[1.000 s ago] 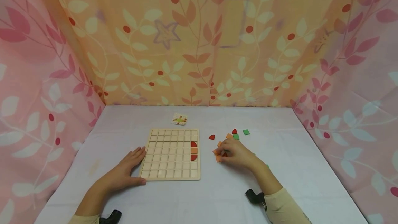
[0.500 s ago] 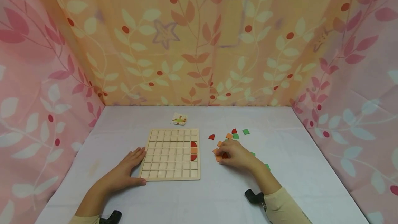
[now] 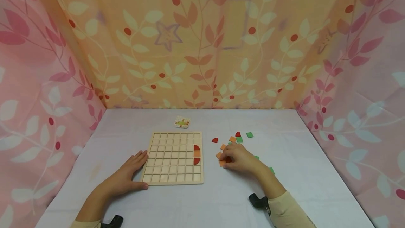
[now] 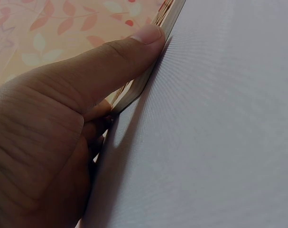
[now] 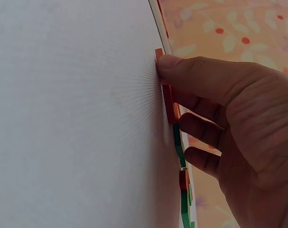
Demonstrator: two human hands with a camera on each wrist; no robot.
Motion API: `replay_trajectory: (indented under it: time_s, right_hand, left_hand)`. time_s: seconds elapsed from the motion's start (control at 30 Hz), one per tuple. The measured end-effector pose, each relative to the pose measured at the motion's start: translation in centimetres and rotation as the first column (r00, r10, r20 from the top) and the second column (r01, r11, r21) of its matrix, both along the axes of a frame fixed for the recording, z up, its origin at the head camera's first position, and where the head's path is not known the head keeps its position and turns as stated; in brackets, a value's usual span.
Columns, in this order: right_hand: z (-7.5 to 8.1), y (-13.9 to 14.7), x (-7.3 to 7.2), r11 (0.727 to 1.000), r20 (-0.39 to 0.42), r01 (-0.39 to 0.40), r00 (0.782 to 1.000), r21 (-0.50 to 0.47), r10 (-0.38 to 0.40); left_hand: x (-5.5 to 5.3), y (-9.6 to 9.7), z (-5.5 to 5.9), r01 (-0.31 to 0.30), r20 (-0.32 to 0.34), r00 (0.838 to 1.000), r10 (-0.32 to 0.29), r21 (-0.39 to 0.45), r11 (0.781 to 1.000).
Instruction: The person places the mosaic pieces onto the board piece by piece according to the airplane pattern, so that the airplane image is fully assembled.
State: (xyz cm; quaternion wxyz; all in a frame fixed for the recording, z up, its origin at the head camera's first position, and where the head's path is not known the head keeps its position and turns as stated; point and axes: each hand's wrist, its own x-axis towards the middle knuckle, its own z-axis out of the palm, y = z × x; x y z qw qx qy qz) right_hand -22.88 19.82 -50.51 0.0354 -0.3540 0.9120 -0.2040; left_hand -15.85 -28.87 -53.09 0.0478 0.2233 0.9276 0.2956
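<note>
A wooden grid board [image 3: 167,157] lies on the table; in its right column an orange square sits between two red quarter-round tiles [image 3: 197,147]. My left hand [image 3: 126,173] rests at the board's left side, fingers extended along that edge and thumb at the near corner. In the left wrist view the thumb [image 4: 120,54] presses the board's side. Right of the board, my right hand [image 3: 240,157] is bent over loose tiles, pinching an orange square tile [image 3: 222,163] between thumb and finger. The right wrist view has the thumb [image 5: 181,66] against this tile, low at the tabletop.
Around the right hand lie more orange squares [image 3: 232,139], green squares [image 3: 250,134] and red quarter-round tiles [image 3: 215,140], some partly hidden beneath it. A small pattern card [image 3: 181,122] lies behind the board. Patterned cloth walls [image 3: 202,62] enclose the white table's back and sides.
The right hand has shifted very slightly while staying over the same orange tiles, and the green tiles beside its wrist show more. The left hand and board hold still.
</note>
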Motion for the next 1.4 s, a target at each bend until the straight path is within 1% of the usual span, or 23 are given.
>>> replay_trajectory:
  time_s: [0.27,0.47,0.77,1.03,1.2,1.4]
  right_hand:
    - [-0.1,0.0,-0.1,1.0,-0.013,-0.021,1.0,0.001,0.021]
    - [0.1,-0.2,0.0,0.999,-0.043,-0.047,0.998,0.009,0.047]
    - [0.4,-0.3,0.3,0.996,-0.084,-0.083,0.993,-0.027,0.08]
    - [1.6,-0.7,0.6,0.995,-0.051,-0.053,0.997,-0.079,0.049]
    - [2.0,-0.8,0.4,0.994,-0.08,-0.025,0.997,-0.102,0.017]
    - [2.9,-0.8,-0.1,0.992,-0.086,-0.01,0.996,-0.122,-0.001]
  left_hand:
    - [0.1,0.0,0.0,-0.005,0.003,1.0,0.005,-0.007,1.0]
    - [0.1,0.0,0.0,-0.013,0.008,1.0,0.013,-0.009,1.0]
    - [0.1,0.0,0.0,-0.009,-0.002,1.0,0.009,-0.008,1.0]
    - [-0.1,-0.1,0.0,-0.006,-0.009,1.0,0.006,-0.015,1.0]
    - [-0.1,-0.1,0.0,-0.001,-0.007,1.0,0.001,-0.019,1.0]
    - [0.0,0.0,0.2,-0.002,0.002,1.0,0.002,-0.006,1.0]
